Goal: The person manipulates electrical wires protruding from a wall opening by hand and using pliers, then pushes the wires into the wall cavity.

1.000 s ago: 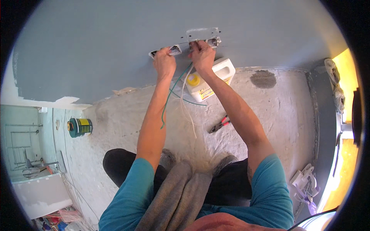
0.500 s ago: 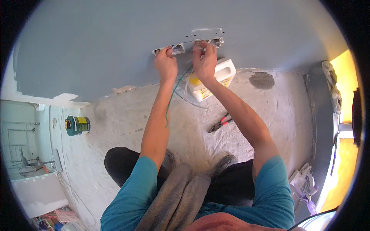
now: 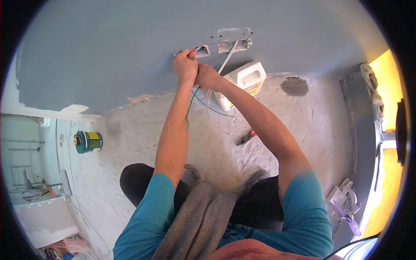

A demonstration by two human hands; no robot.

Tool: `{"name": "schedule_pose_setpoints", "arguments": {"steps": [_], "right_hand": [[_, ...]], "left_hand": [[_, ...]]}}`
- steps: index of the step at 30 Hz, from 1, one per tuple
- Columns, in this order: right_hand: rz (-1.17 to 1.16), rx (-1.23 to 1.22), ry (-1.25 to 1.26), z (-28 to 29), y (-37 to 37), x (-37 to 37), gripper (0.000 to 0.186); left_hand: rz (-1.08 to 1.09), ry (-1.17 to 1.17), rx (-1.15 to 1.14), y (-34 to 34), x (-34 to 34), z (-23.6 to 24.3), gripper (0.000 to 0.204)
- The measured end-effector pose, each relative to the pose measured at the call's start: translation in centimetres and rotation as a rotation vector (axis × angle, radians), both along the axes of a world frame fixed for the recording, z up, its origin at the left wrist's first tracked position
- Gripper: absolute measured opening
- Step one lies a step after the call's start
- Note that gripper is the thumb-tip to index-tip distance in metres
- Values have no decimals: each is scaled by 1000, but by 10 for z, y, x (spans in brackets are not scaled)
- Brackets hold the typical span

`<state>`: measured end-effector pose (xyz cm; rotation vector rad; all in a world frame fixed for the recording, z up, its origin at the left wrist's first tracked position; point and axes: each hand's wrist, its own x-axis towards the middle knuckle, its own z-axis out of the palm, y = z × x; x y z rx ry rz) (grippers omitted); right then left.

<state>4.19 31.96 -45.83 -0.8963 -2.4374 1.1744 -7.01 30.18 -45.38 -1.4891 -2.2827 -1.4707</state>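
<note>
Two rectangular openings are set in the grey wall. My left hand [image 3: 186,67] is closed at the left wall box [image 3: 202,51], its fingertips at the opening; what they pinch is hidden. From the right wall box [image 3: 242,44], green and white electrical wires [image 3: 227,57] slant down to my right hand [image 3: 207,77]. That hand is closed around them, close beside my left wrist. The wires' loose ends hang below it toward the floor. A white plastic jug [image 3: 255,81] stands against the wall, partly behind my right forearm.
Red-handled pliers [image 3: 246,138] lie on the rough floor, partly covered by my right forearm. A green bucket [image 3: 89,142] stands at the left. White and purple items [image 3: 346,203] sit at the right, near the bright window frame. A raised ledge [image 3: 45,219] is at the lower left.
My right hand has moved from the right wall box down and left to my left wrist, drawing the wires along. My left hand stays at the left box.
</note>
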Motion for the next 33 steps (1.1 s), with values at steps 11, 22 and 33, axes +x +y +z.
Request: {"name": "schedule_pose_setpoints", "arguments": {"steps": [11,22,33], "right_hand": [[-348,273,4,-5,-14,-24,34],[-504,-650,453,26,-23,-58,21],[-499,-621,426,22,-12,-44,30]], "left_hand": [[-66,-269,-199,-11,2,27,24],[-94,-549,-173,-105,-38,0,46],[-291,-753,-232,-82,-39,-9,18]]}}
